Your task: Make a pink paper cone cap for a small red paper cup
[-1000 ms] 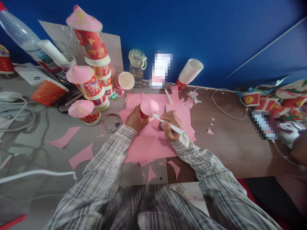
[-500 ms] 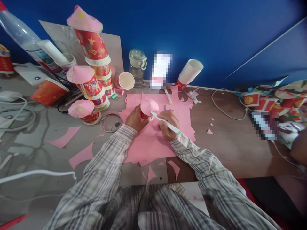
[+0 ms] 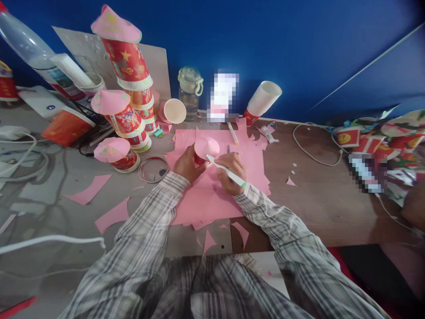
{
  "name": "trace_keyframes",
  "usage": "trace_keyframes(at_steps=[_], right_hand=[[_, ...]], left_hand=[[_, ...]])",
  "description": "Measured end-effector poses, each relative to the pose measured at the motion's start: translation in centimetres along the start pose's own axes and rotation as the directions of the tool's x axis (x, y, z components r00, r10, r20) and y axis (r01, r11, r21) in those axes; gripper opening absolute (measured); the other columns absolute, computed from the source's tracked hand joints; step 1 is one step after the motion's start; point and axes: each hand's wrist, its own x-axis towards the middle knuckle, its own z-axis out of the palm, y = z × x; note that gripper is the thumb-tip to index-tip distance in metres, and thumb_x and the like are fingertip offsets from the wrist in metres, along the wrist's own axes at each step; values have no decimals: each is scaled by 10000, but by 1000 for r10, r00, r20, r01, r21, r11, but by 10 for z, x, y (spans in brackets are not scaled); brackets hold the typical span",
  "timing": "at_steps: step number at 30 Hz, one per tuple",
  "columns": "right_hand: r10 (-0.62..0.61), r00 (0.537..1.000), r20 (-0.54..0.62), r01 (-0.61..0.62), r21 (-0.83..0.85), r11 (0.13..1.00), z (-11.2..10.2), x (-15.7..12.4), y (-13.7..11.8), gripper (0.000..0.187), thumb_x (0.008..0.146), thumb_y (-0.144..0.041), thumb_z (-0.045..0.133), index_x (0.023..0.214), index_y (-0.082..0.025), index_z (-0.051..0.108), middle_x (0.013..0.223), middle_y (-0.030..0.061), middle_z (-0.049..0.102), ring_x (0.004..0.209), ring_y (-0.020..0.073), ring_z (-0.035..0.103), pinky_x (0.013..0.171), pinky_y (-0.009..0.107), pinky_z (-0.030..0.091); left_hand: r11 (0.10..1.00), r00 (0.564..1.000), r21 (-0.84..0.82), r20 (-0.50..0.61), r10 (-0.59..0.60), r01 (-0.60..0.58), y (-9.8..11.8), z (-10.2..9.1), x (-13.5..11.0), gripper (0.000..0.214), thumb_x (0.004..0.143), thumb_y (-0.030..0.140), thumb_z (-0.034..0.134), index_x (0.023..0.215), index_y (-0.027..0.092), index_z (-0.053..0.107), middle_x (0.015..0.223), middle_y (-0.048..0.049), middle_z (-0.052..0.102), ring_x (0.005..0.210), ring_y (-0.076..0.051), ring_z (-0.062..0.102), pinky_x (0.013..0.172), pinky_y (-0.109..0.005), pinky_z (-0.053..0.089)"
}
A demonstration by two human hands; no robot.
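Note:
My left hand (image 3: 186,165) is wrapped round a red paper cup (image 3: 199,160) topped with a pink paper cone (image 3: 207,146). Most of the cup is hidden by the fingers and the cone. In my right hand (image 3: 232,170) is a white marker pen (image 3: 230,173) with a green end, gripped like a pencil. Its tip is at the lower edge of the cone; I cannot tell whether it touches. Both hands are above stacked pink paper sheets (image 3: 212,201). Beyond the right hand, a second white marker with a yellow end (image 3: 233,134) lies on the sheets.
Towers of red cups with pink cone roofs (image 3: 124,62) stand at the left. A water bottle (image 3: 189,95), an open paper cup (image 3: 175,111) and a cup stack (image 3: 264,99) line the back. Pink scraps (image 3: 88,189) and a cable (image 3: 315,161) lie about. Decorated cups (image 3: 372,144) sit far right.
My right hand and the marker have shifted slightly left, bringing the tip along the cone's lower edge. My left hand holds the cup in the same place.

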Motion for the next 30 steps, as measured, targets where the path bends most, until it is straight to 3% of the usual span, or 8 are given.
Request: trace_keyframes(at_steps=[6, 13, 20, 30], right_hand=[[-30, 1000, -4, 29, -88, 996, 1, -1, 0, 259, 1130, -363, 643, 1224, -267, 865, 996, 71, 831, 854, 255, 790, 790, 454, 610], [-85, 993, -84, 84, -16, 996, 1, 9, -6, 240, 1055, -245, 682, 1239, -283, 833, 946, 26, 845, 786, 227, 778, 755, 424, 573], [-50, 997, -57, 44, -100, 994, -7, 4, -3, 181, 1029, -301, 667, 1111, -298, 828, 868, 16, 800, 723, 230, 741, 748, 455, 577], [-28, 995, -97, 21, -81, 996, -3, 7, -2, 247, 1107, -431, 647, 1148, -285, 842, 875, 49, 806, 732, 247, 770, 703, 455, 616]], left_hand=[[1000, 1000, 8, 6, 13, -13, -1, 0, 0, 589, 641, 304, 627, 1156, 158, 381, 1051, -100, 560, 866, -201, 579, 686, -290, 474], [1000, 1000, 16, -20, 19, -18, -1, 2, 0, 596, 638, 336, 641, 1150, 162, 391, 1047, -99, 564, 887, -212, 578, 709, -302, 476], [1000, 1000, 22, -28, 5, -5, 0, 2, 1, 620, 617, 379, 663, 1140, 165, 408, 1056, -109, 567, 925, -239, 577, 725, -323, 480], [1000, 1000, 6, -23, -19, 19, 4, -1, 1, 615, 609, 361, 668, 1139, 177, 415, 1067, -101, 568, 936, -243, 578, 743, -334, 484]])
